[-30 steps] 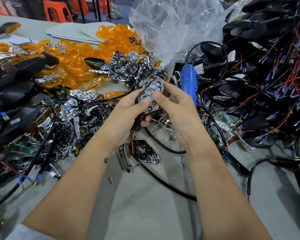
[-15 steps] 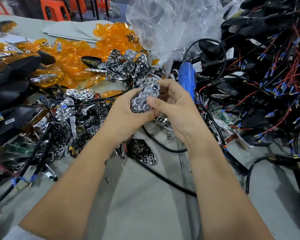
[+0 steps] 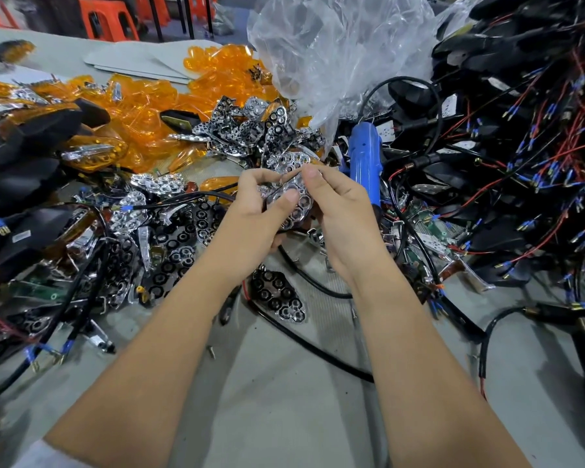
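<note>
Across grey tabletop (image 3: 284,417): parts heaped by kind, likely so each stays within reach.
Right: black housings (image 3: 507,62), matte plastic, tangled red wires with blue tips.
Left rear: orange lenses (image 3: 142,106), translucent, glossy, curved.
Clear plastic bag (image 3: 335,45), crinkled, slumped over far heap.
Centre: reflector pile (image 3: 250,130), mirror-bright, honeycomb cells.
Blue tool (image 3: 363,163) beside right hand (image 3: 345,214), probably kept handy.
Above tabletop centre: chrome reflector (image 3: 299,214) gripped by both hands; left hand (image 3: 250,217) thumb presses face, right hand pinches upper edge, seemingly to steady it for fitting.
</note>
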The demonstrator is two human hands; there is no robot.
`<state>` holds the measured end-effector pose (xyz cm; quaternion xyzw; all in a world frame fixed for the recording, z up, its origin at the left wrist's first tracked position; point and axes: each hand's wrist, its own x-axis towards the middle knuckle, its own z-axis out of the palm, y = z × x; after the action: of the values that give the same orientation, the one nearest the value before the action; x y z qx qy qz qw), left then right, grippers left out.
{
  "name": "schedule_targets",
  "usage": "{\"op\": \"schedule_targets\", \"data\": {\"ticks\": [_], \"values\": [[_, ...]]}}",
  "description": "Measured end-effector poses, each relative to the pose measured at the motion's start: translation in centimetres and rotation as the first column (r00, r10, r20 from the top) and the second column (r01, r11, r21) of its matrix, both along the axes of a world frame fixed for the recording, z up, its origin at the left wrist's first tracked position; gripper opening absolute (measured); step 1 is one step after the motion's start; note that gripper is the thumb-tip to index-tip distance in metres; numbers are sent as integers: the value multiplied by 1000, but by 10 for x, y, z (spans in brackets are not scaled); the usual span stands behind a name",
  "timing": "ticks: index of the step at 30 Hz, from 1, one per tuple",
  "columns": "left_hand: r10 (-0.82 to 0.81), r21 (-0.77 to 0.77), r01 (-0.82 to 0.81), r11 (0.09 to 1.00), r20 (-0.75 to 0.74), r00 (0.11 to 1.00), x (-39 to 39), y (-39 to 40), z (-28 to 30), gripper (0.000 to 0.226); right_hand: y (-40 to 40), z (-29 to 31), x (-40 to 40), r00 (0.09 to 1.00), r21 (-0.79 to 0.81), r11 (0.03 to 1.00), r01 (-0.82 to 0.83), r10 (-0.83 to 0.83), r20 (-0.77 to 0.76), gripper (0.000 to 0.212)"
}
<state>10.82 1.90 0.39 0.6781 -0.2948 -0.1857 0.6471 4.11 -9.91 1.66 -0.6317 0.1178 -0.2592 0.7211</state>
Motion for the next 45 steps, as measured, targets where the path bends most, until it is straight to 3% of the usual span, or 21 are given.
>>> {"op": "schedule_targets", "data": {"ticks": [3, 6, 8, 12, 14, 17, 22, 25, 31, 36, 40, 42, 45], "values": [[19, -38, -27, 999, -182, 983, 1, -4, 8, 16, 1, 0, -1, 997, -5, 998, -67, 67, -35, 14], [-131, -176, 66, 982, -387, 913, 4, -1, 14, 25, -2, 0, -2, 998, -9, 1000, 18, -19, -55, 10], [-192, -121, 159, 980, -353, 915, 8, 6, 14, 27, -6, 2, -2, 994, 30, 994, 106, -105, -34, 10], [-222, 73, 251, 965, -276, 935, 14, 14, 12, 25, -16, 8, -6, 980, 255, 948, 191, -199, 7, 21], [-232, 130, 270, 954, -246, 941, 15, 15, 11, 22, -19, 12, -10, 973, 283, 935, 212, -229, 28, 14], [-218, 211, 251, 945, -170, 961, 15, 14, 8, 21, -21, 15, -15, 972, 308, 929, 205, -229, 43, 10], [-146, 251, 152, 956, -43, 988, 12, 9, 3, 16, -23, 17, -19, 987, 410, 908, 83, -130, 89, 32], [-140, 253, 140, 957, -19, 990, 12, 10, 3, 16, -26, 15, -20, 988, 399, 914, 79, -126, 93, 33], [-198, 417, 123, 901, 143, 970, 11, 10, 4, 15, -28, 16, -19, 987, 389, 918, 79, -128, 102, 32], [-176, 424, 83, 902, 186, 967, 14, 10, 3, 20, -22, 17, -19, 997, 343, 939, 10, -34, 66, 26], [-131, 392, 49, 919, 187, 973, 14, 10, 2, 20, -20, 15, -14, 996, 236, 969, 77, -83, 16, 43], [-76, 316, 23, 949, 158, 984, 14, 9, 2, 20, -23, 14, -14, 996, 239, 968, 72, -83, 36, 46], [20, 135, -18, 991, -13, 1000, 18, 12, 4, 17, -24, 13, -15, 993, 260, 965, 24, -52, 101, 48]]}}
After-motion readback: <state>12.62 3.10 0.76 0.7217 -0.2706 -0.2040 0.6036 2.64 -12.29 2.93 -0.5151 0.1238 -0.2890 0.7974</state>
